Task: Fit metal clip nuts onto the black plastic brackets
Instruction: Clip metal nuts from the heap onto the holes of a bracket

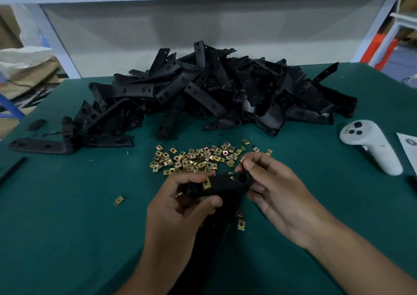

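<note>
A black plastic bracket (228, 183) is held over the green table between both hands. My left hand (180, 204) grips its left end, where a brass clip nut (206, 183) sits on the bracket by my fingers. My right hand (273, 188) pinches another clip nut (242, 159) between thumb and forefinger just above the bracket's right end, its lower fingers against that end. A scatter of loose clip nuts (198, 159) lies just beyond the hands. A big heap of black brackets (214, 89) fills the far side of the table.
A white handheld controller (372, 145) lies to the right. Two brackets (67, 143) lie apart at the left, with a black strip (11, 170) near the left edge. Stray clip nuts lie at the left (119, 200) and under the hands (241, 224). A paper (408, 148) lies at the right edge.
</note>
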`<action>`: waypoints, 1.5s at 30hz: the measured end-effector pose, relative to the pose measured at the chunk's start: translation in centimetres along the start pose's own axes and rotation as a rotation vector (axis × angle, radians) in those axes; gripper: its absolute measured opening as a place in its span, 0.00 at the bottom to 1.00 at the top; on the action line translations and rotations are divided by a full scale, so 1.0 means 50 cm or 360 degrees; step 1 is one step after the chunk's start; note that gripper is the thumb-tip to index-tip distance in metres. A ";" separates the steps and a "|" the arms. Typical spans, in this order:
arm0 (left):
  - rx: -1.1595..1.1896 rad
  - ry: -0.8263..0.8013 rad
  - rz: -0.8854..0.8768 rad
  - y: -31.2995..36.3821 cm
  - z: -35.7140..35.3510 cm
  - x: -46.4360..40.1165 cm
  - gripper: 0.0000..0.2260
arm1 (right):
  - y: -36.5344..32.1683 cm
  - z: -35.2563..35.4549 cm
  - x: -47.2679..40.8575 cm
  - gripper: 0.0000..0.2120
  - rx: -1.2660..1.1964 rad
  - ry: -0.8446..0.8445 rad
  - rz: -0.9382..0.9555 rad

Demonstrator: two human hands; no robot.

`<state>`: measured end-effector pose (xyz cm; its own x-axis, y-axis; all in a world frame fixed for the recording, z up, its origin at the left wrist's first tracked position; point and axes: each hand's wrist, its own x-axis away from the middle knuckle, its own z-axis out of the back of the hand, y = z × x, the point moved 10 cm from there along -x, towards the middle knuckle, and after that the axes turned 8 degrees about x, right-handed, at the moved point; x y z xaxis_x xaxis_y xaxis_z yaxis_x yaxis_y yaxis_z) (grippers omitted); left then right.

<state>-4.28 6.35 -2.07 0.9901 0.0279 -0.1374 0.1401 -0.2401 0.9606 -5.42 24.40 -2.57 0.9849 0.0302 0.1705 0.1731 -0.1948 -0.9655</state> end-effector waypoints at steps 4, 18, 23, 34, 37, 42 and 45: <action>-0.0243 -0.0007 -0.0017 0.003 0.006 -0.003 0.19 | -0.008 -0.004 0.003 0.04 -0.0048 0.0019 0.0061; -0.0429 -0.0136 -0.0064 0.021 -0.005 -0.004 0.12 | -0.016 -0.003 0.003 0.04 0.0108 0.0024 0.0140; -0.0248 -0.0198 0.0032 -0.006 -0.008 -0.009 0.11 | -0.012 0.016 -0.010 0.05 -0.0012 0.0036 0.0048; -0.0125 -0.0301 0.0058 -0.019 -0.022 -0.004 0.11 | -0.004 0.012 -0.016 0.05 -0.0151 -0.0095 -0.0115; -0.0194 -0.0296 0.0015 -0.012 -0.021 -0.004 0.11 | -0.005 0.015 -0.015 0.06 -0.0157 -0.0083 -0.0113; -0.0296 -0.0282 -0.0064 -0.005 -0.015 -0.001 0.14 | -0.026 0.017 -0.006 0.09 0.0271 -0.0063 0.0017; -0.0349 -0.0276 -0.0125 0.002 -0.015 0.000 0.14 | -0.039 0.009 0.000 0.05 0.0386 -0.0080 0.0148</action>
<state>-4.26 7.04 -1.79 0.9630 -0.1328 -0.2343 0.2327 -0.0275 0.9721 -5.77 25.21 -0.77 0.9945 0.0733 0.0747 0.0718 0.0418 -0.9965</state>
